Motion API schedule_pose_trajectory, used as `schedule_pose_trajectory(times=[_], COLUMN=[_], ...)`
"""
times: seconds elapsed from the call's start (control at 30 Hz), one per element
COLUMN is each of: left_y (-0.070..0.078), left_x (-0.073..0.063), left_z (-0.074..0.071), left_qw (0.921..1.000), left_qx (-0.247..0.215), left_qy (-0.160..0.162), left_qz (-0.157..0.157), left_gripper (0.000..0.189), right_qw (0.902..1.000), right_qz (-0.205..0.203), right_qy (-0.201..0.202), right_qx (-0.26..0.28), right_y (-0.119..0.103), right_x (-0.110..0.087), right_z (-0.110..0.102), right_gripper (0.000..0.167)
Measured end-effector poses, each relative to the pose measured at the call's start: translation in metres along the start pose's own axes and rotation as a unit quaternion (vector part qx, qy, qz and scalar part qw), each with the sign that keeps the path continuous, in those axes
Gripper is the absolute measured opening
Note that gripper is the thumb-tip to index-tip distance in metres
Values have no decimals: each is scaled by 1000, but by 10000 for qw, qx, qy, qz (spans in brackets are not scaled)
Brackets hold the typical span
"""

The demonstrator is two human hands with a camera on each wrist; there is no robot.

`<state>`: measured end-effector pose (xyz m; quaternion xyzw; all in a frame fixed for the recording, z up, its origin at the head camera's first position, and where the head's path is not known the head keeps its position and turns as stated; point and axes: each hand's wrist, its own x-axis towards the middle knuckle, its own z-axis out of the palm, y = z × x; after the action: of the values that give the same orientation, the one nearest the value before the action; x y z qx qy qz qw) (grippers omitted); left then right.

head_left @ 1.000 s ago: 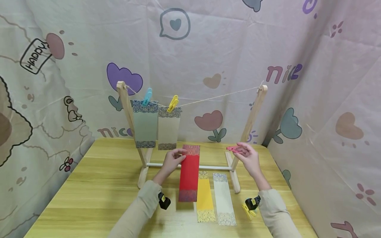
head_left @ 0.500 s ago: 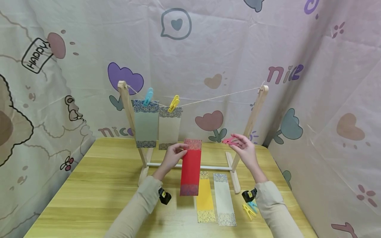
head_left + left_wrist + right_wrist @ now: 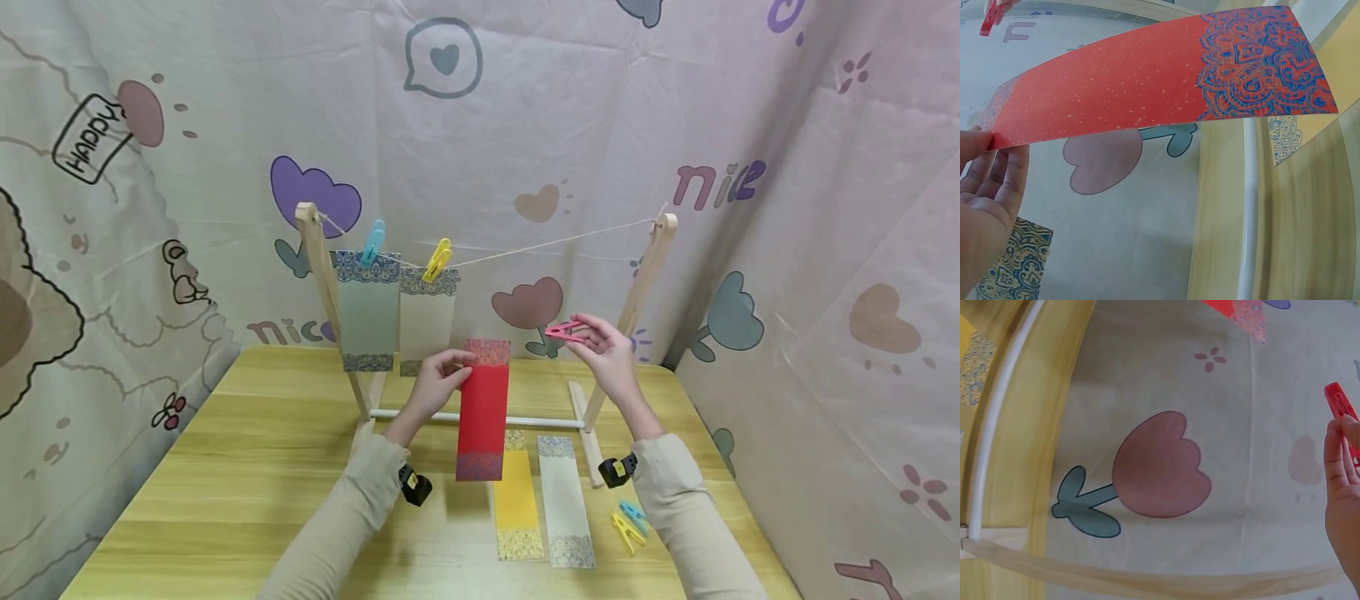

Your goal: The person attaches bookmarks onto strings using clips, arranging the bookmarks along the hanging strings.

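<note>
A red paper strip (image 3: 482, 412) with patterned ends hangs upright above the table. My left hand (image 3: 435, 385) pinches its upper left edge between thumb and fingers; the left wrist view shows the strip (image 3: 1110, 81) from thumb to far patterned end. To the right, my right hand (image 3: 609, 358) pinches a pink-red clothespin (image 3: 558, 332) that points left, higher than the strip's top. In the right wrist view that clothespin (image 3: 1337, 400) sits between thumb and fingertips. Above both hands runs a string (image 3: 555, 242), where a blue clothespin (image 3: 372, 243) and a yellow clothespin (image 3: 437, 261) hold two pale strips.
The string spans a wooden frame with a left post (image 3: 318, 275) and right post (image 3: 647, 275), joined low by a white rod (image 3: 540, 423). A yellow strip (image 3: 516, 492) and a white strip (image 3: 566, 500) lie in front. Yellow (image 3: 628, 533) and blue (image 3: 633, 517) clothespins lie at right.
Both hands have risen, the left lifting the red strip slightly. My right hand has also moved left with the clothespin, toward the strip. The loose clothespins beneath its wrist now show more fully.
</note>
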<state>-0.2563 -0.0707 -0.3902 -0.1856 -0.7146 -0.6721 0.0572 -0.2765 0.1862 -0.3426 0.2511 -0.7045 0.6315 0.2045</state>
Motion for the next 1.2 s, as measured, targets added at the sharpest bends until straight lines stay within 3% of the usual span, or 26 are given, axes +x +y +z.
schedule_pose_trajectory(times=[0.17,0.53,0.87,1.1,1.2], left_y=[4,11,16,-12,-9], left_x=[1,6,9,20,21], left_z=[-2,-4,-6,-11,-11], left_qw=[10000,9999,9999,9978,9982], left_qx=[24,45,58,-4,44], left_qy=[1,61,98,164,188], left_qz=[-71,-71,69,643,565], left_gripper=[23,23,24,23,23], right_qw=[9998,9980,9974,9947,9942], right_qz=[-173,-574,-648,-971,-1008], right_qy=[-94,-220,-279,-287,-325], right_qx=[56,175,-152,-174,-197], right_y=[6,-5,-18,-23,-26], right_x=[8,23,37,47,50], right_z=[3,12,23,28,30], right_gripper=[41,40,39,37,37])
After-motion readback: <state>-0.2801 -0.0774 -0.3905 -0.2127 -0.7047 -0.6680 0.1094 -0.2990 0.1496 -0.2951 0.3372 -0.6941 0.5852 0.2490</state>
